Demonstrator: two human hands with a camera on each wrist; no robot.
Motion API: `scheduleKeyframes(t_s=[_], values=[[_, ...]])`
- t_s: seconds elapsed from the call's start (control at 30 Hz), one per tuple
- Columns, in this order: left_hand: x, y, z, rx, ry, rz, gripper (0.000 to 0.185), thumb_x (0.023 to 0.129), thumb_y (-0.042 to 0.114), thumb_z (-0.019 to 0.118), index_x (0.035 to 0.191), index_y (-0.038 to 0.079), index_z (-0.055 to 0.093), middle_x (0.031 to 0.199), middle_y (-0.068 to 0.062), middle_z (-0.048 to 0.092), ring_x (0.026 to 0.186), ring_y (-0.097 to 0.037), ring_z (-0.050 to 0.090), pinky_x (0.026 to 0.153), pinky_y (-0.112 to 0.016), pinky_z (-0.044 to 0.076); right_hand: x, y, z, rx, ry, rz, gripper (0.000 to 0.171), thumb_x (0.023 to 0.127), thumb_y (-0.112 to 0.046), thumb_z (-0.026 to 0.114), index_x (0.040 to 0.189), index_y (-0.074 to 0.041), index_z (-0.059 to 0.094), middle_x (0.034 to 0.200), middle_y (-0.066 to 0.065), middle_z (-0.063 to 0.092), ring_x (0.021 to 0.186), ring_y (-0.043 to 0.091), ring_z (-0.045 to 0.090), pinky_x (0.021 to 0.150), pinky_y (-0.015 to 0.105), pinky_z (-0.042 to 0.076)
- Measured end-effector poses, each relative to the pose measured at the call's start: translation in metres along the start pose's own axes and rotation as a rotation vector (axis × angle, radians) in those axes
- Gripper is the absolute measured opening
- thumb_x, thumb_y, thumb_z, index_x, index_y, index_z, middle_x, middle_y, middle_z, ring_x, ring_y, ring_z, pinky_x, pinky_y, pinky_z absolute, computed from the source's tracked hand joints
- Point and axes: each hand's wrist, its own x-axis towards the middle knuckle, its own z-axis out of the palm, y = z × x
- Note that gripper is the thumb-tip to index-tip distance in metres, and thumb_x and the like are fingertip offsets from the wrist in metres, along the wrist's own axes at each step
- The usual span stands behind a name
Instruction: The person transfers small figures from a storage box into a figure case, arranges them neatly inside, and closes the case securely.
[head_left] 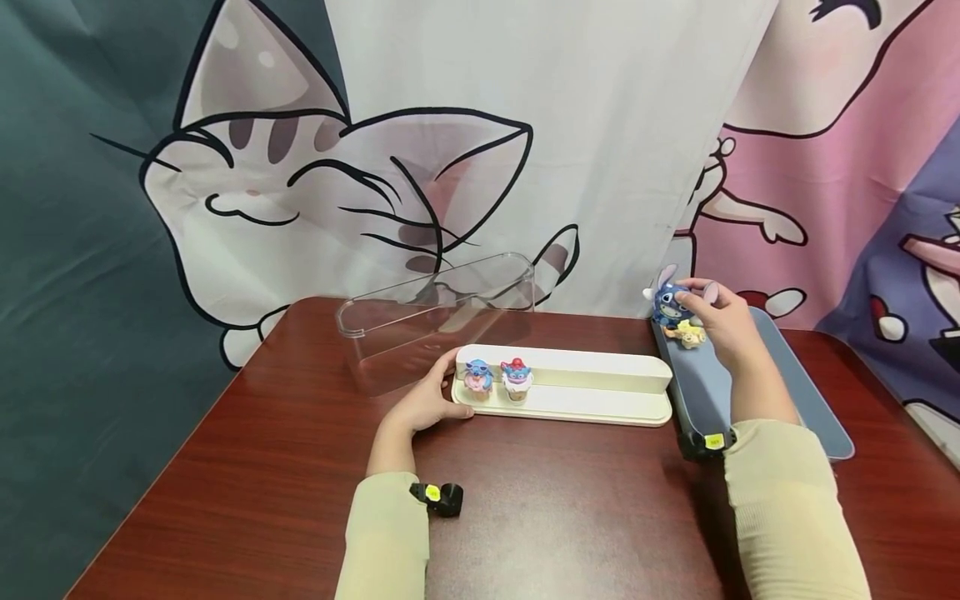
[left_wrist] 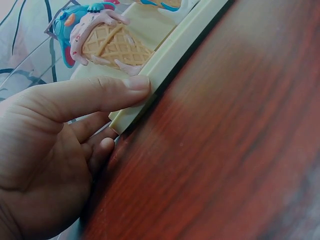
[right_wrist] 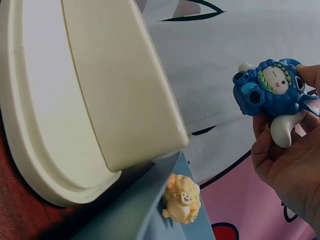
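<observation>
- Progress: two cupcake-style figures (head_left: pixel 497 377) are already standing at the left end of the cream stepped stand (head_left: pixel 592 383); the rest of its steps are sitting bare.
- I am lifting a blue figure (head_left: pixel 670 304) in my right hand (head_left: pixel 722 327), fingers clamped round it, above the far end of the grey-blue tray (head_left: pixel 795 392).
- One small yellow figure (right_wrist: pixel 182 199) is waiting on that tray; I judge these two are what is left to place.
- My left hand (head_left: pixel 431 402) is steadying the stand's left end, thumb pressing its rim, other fingers curling under its corner.
- The clear lid (head_left: pixel 438 312) is lying off, behind the stand on the surface (head_left: pixel 262 467).
- Materials: stand looking like matte moulded plastic with rounded ends; figures glossy, one showing a waffle-cone pattern; surface a polished reddish wood grain; lid thin, transparent, probably rigid plastic.
</observation>
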Motion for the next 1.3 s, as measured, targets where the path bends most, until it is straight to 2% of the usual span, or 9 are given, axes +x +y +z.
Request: scheduleKeyframes(t_s=[0.2,0.37,0.6,0.73,0.97,1.13,1.23,1.3], values=[[0.000,0.000,0.000,0.004,0.002,-0.010,0.100,0.067,0.002,0.080,0.147,0.014,0.020,0.140,-0.012,0.035,0.127,-0.025,0.032,0.106,-0.043,0.024,-0.008,0.002,0.008,0.026,-0.015,0.001,0.014,0.089,-0.030,0.061,0.102,-0.027,0.065,0.086,-0.016,0.061,0.091,0.004,0.048,0.078,0.023,0.035],[0.000,0.000,0.000,-0.004,-0.001,-0.015,0.099,0.068,0.002,0.080,0.147,0.013,0.020,0.141,-0.012,0.035,0.128,-0.026,0.032,0.106,-0.044,0.024,-0.015,0.004,0.016,0.145,-0.029,-0.018,0.012,0.087,-0.024,0.065,0.098,-0.024,0.068,0.086,-0.010,0.065,0.083,0.004,0.054,0.071,0.018,0.042],[0.000,0.002,0.000,-0.014,-0.003,-0.008,0.100,0.068,0.001,0.080,0.146,0.013,0.020,0.140,-0.013,0.035,0.127,-0.027,0.032,0.106,-0.044,0.024,-0.022,0.004,0.020,0.257,-0.048,-0.053,0.013,0.087,-0.017,0.065,0.097,-0.022,0.071,0.082,-0.011,0.066,0.080,0.002,0.056,0.071,0.017,0.041],[0.000,0.003,0.000,-0.005,0.003,-0.019,0.099,0.067,0.001,0.080,0.146,0.013,0.020,0.140,-0.011,0.035,0.126,-0.025,0.033,0.105,-0.043,0.025,-0.025,0.005,0.022,0.230,-0.038,-0.048,0.013,0.088,-0.019,0.065,0.099,-0.022,0.071,0.082,-0.012,0.066,0.082,0.004,0.054,0.071,0.018,0.039],[-0.001,0.004,-0.001,-0.011,-0.011,-0.012,0.099,0.068,0.001,0.079,0.146,0.013,0.019,0.141,-0.012,0.034,0.127,-0.026,0.032,0.106,-0.044,0.024,-0.029,0.004,0.026,0.127,-0.035,-0.016,0.012,0.088,-0.025,0.064,0.099,-0.027,0.068,0.083,-0.014,0.063,0.085,0.009,0.049,0.076,0.034,0.031],[-0.001,0.006,-0.001,-0.030,-0.023,-0.018,0.099,0.069,-0.001,0.078,0.147,0.011,0.017,0.143,-0.015,0.031,0.129,-0.030,0.029,0.106,-0.046,0.022,-0.030,0.003,0.028,0.059,-0.057,-0.014,0.017,0.089,-0.029,0.062,0.105,-0.025,0.066,0.092,-0.015,0.059,0.094,0.010,0.046,0.087,0.039,0.029],[-0.005,0.015,-0.002,-0.028,-0.034,-0.025,0.099,0.070,-0.003,0.076,0.147,0.006,0.014,0.143,-0.018,0.029,0.129,-0.033,0.028,0.106,-0.048,0.021,-0.031,0.004,0.030,0.044,-0.086,-0.012,0.019,0.089,-0.029,0.062,0.107,-0.023,0.065,0.095,-0.015,0.058,0.098,0.009,0.045,0.091,0.038,0.029],[-0.009,0.024,-0.003,-0.029,-0.044,-0.032,0.098,0.071,-0.004,0.075,0.147,0.004,0.013,0.143,-0.020,0.028,0.129,-0.034,0.028,0.106,-0.048,0.021,-0.032,0.004,0.032,0.059,-0.108,-0.020,0.016,0.089,-0.026,0.062,0.105,-0.023,0.066,0.094,-0.015,0.059,0.096,0.008,0.048,0.091,0.031,0.032]])
